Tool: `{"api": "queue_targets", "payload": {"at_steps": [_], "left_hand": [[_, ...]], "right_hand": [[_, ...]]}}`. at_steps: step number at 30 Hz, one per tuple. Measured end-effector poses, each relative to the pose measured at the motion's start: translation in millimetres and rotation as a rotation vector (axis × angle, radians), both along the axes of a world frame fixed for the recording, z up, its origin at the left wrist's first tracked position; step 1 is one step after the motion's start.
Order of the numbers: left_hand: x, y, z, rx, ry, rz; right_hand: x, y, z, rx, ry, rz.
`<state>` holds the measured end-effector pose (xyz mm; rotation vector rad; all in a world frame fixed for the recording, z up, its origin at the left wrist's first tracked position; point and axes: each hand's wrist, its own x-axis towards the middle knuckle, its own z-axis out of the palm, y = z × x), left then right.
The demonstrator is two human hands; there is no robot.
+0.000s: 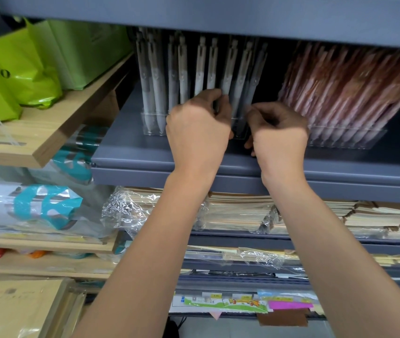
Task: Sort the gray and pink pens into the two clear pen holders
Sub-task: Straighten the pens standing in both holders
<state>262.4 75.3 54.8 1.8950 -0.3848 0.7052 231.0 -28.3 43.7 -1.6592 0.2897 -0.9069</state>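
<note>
Slim gray click pens (203, 67) upright in a row, tips down in a clear plastic pen holder (153, 124) on a blue-grey metal shelf (145, 164), close under another shelf of the same metal. Just to the right, a second clear holder (347, 141) packed with leaning pink pens (347, 93). Left of the metal unit, a pale wooden shelf (47, 135) bearing bright green plastic bags (16, 69); below, stacks of cream notebooks in clear wrap (238, 213). Gray barrels pale and matt, clips at the top, gaps between them. Left hand (197, 132) raised to the gray row, fingers curled, thumb and fingertips pinching one gray pen low on its barrel. Right hand (279, 135) close beside it, fingers curled inward at the right end of the gray holder; possibly on a pen or the holder's wall, too hidden to tell.
</note>
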Motion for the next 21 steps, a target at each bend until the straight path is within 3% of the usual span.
{"api": "queue_targets", "payload": {"at_steps": [16,21], "left_hand": [[-0.6,1.5,1.7,0.007,0.019,-0.012],[-6.6,4.4,3.7,-0.091,0.065,-0.056]], "right_hand": [[1.4,-0.1,-0.7,-0.028,0.002,-0.012],[-0.4,1.5,1.2,-0.059,0.027,-0.019]]}}
